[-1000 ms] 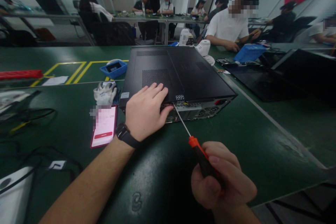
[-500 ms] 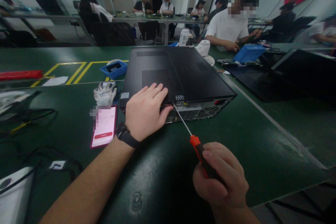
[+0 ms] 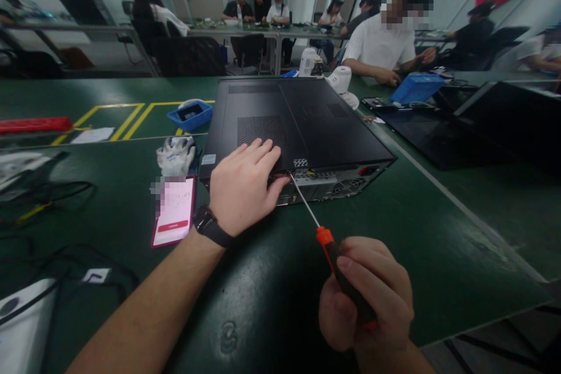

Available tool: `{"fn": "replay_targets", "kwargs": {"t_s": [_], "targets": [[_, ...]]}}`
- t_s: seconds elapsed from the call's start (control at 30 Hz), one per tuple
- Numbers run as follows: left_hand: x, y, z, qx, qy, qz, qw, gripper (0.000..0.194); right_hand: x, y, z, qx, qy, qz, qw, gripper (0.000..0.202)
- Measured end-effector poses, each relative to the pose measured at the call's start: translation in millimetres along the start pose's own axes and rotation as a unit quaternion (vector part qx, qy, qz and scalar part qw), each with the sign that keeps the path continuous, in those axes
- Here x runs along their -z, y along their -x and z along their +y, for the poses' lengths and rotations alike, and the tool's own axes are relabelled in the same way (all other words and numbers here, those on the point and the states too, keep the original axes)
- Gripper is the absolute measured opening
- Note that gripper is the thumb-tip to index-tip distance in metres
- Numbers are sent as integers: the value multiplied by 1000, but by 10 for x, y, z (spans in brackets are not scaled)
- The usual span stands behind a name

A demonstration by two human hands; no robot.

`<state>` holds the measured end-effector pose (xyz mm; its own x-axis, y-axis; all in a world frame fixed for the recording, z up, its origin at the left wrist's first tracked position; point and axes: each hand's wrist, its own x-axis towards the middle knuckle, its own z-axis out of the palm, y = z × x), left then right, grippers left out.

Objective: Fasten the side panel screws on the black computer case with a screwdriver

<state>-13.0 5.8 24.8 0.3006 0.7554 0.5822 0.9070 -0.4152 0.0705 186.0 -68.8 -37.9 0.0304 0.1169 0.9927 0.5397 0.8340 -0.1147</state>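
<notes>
A black computer case (image 3: 307, 123) lies flat on the green table (image 3: 429, 245), its rear panel facing me. My left hand (image 3: 243, 187) rests palm down on the case's near edge, fingers spread over the vent grille, a black watch on the wrist. My right hand (image 3: 368, 298) grips a screwdriver (image 3: 326, 242) with an orange and black handle. Its thin shaft runs up and left, the tip touching the rear panel just beside my left thumb.
A phone (image 3: 174, 210) with a pink screen lies left of my left wrist, white gloves (image 3: 175, 155) and a blue tray (image 3: 189, 114) beyond it. Cables (image 3: 48, 193) sprawl at the left. A person in white (image 3: 381, 41) sits across; dark panels (image 3: 438, 137) lie to the right.
My right hand's fingers have shifted around the screwdriver handle, as in turning it. The tip stays at the same spot and my left hand has not moved.
</notes>
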Motion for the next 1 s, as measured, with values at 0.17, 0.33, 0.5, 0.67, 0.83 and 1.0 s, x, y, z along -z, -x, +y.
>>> {"fn": "replay_targets", "kwargs": {"t_s": [0.17, 0.33, 0.5, 0.67, 0.83, 1.0], "targets": [[0, 2, 3, 2, 1, -1, 1000, 45, 122, -7, 24, -8, 28, -65, 997, 27], [0, -2, 4, 0, -2, 1, 1000, 45, 79, -18, -8, -13, 13, -35, 999, 30], [-12, 0, -4, -2, 2, 3, 1000, 46, 46, 0, -59, -49, 8, -40, 998, 32], [-18, 7, -6, -2, -2, 8, 1000, 45, 136, 2, -47, -51, 7, -71, 996, 43], [-16, 4, -6, 0, -6, 5, 1000, 46, 38, 7, 22, -14, 15, -11, 1000, 42], [-11, 0, -7, -4, -2, 8, 1000, 46, -33, -21, 44, -21, -6, 24, 999, 32]]}}
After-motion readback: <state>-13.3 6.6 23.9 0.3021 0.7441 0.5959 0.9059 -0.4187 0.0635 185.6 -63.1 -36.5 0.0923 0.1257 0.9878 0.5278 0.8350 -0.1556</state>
